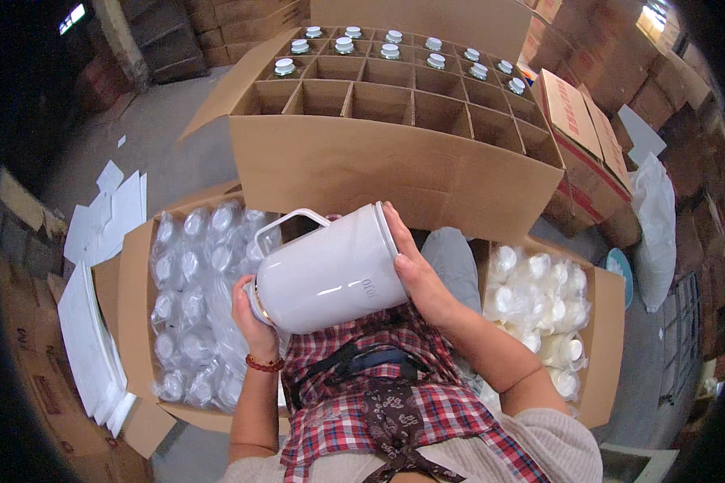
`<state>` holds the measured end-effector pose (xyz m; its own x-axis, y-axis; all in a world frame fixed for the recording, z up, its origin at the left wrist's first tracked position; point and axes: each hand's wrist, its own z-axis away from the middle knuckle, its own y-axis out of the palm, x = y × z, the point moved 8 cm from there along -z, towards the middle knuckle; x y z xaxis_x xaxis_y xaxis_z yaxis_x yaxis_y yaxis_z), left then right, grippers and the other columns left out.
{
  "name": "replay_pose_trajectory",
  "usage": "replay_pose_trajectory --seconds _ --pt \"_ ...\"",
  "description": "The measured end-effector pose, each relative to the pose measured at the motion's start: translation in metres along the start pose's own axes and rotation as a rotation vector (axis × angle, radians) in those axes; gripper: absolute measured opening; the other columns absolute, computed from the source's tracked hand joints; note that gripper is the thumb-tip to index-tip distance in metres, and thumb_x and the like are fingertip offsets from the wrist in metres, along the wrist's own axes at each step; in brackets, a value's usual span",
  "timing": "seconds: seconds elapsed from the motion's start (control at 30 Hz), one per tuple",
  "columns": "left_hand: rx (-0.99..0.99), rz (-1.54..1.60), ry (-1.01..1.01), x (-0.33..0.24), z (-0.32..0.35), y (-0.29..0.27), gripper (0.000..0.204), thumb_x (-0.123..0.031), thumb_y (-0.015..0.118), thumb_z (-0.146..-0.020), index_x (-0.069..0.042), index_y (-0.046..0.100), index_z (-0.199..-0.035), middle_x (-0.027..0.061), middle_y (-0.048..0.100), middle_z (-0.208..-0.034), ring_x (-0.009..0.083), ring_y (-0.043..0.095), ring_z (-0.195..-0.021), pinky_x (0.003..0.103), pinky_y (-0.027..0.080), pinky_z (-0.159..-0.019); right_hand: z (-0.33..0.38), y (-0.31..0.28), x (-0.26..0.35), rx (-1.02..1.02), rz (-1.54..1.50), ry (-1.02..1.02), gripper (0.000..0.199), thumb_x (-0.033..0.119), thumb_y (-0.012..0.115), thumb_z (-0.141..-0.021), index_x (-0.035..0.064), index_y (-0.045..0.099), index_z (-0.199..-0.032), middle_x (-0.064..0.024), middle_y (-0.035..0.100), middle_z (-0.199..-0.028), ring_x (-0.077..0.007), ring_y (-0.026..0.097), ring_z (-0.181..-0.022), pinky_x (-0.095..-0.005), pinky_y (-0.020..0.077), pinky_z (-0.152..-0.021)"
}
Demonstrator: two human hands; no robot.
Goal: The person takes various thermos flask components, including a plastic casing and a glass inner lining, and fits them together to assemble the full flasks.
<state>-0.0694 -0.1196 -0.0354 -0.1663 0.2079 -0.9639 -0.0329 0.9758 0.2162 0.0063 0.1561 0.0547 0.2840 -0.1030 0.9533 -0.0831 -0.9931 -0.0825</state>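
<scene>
A large glossy white jug [330,278] with a looped handle and a gold-coloured ring near one end lies on its side between my hands, in front of my checked apron. My left hand [254,318], with a red bead bracelet at the wrist, grips the narrower ringed end. Against the wide end presses my right hand [417,270], its fingers partly hidden behind the rim. Just beyond the jug stands a tall open carton [395,165] with cardboard dividers. White-capped bottles [390,51] fill its farther compartments, while several nearer ones hold nothing visible.
To my left, an open carton [135,302] holds plastic-wrapped pieces with round tops. Another open carton [605,346], at my right, contains bagged white pieces. White sheets [89,338] lie at far left. A closed carton [584,145] and a white sack [652,229] stand at right.
</scene>
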Motion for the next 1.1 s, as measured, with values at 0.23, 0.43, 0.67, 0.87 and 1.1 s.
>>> replay_pose_trajectory --seconds 0.23,0.43,0.67,0.87,1.1 --pt "0.366 0.356 -0.719 0.06 0.03 0.011 0.041 -0.029 0.037 -0.099 -0.003 0.05 -0.128 0.014 0.056 -0.123 0.0237 0.055 -0.112 0.039 0.042 -0.099 0.027 0.039 0.086 0.362 0.631 -0.593 0.078 0.05 0.064 -0.074 0.0223 0.041 -0.143 -0.0184 0.02 -0.155 -0.0434 0.014 -0.142 -0.0625 0.0104 -0.108" --pt "0.705 0.405 -1.046 0.104 0.069 0.01 0.048 -0.03 0.039 -0.099 -0.004 0.042 -0.139 0.0185 0.048 -0.137 0.0288 0.05 -0.123 0.044 0.035 -0.11 0.065 0.075 0.119 0.783 0.608 -0.868 0.062 0.056 0.056 -0.078 0.0345 0.05 -0.135 -0.0101 0.035 -0.15 -0.0429 0.031 -0.137 -0.0696 0.0165 -0.1" --pt "0.155 -0.385 0.251 -0.081 -0.005 0.03 0.042 -0.033 0.034 -0.098 0.0 0.048 -0.121 0.0089 0.052 -0.113 0.0159 0.05 -0.105 0.032 0.037 -0.097 0.006 -0.009 -0.017 -0.261 -0.561 0.337 0.075 0.051 0.048 -0.088 0.0025 0.031 -0.144 -0.0179 0.026 -0.152 -0.0254 0.027 -0.139 -0.0347 0.0246 -0.111" --pt "0.285 0.522 -0.632 -0.017 0.009 0.042 0.062 -0.054 0.045 -0.095 -0.006 0.044 -0.135 0.0094 0.054 -0.132 0.0239 0.054 -0.118 0.043 0.042 -0.1 0.006 -0.012 0.055 0.044 0.388 -0.522 0.087 0.054 0.062 -0.079 0.0071 0.032 -0.145 -0.0238 0.02 -0.153 -0.0416 0.016 -0.142 -0.0502 0.015 -0.112" --pt "0.18 0.571 -0.683 0.045 0.019 0.034 0.048 -0.043 0.045 -0.097 -0.006 0.054 -0.126 0.0104 0.06 -0.123 0.024 0.059 -0.11 0.039 0.048 -0.095 0.019 0.008 0.071 0.195 0.395 -0.467 0.095 0.051 0.074 -0.069 0.0088 0.032 -0.143 -0.0232 0.018 -0.154 -0.0434 0.015 -0.142 -0.0532 0.0146 -0.111"
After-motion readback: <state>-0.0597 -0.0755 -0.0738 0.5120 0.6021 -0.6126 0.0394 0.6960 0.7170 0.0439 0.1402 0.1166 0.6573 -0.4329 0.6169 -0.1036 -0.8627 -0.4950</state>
